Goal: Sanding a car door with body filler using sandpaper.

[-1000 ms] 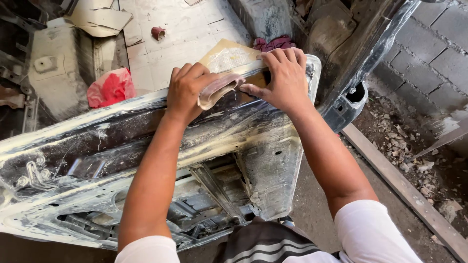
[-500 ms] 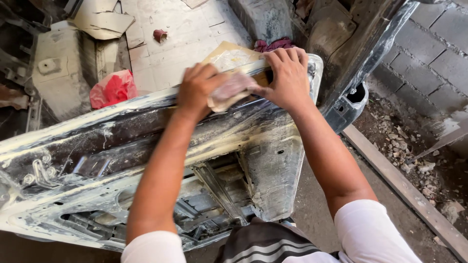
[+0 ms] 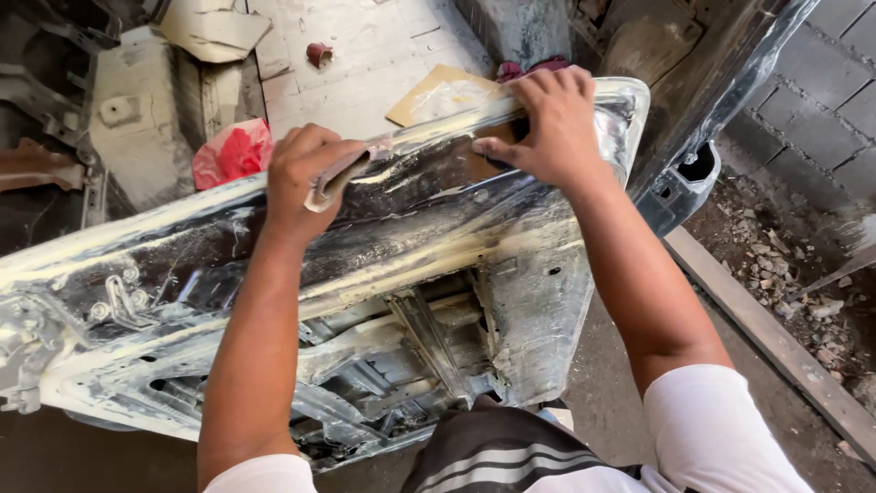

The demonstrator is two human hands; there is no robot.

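My left hand [image 3: 306,173] grips one folded sandpaper sheet [image 3: 339,173] on the single car door panel [image 3: 383,265] mid-frame, my right hand [image 3: 547,123] clasps its upper rim, one red bag [image 3: 233,153] upper left.

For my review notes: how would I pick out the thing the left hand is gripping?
Start at the big stripped car door panel lying across the view. Along its upper edge, the left hand clutches a folded sheet of sandpaper against the metal. It is thin, dusty and brownish-grey, unlike the crumpled red bag on the floor beyond it.
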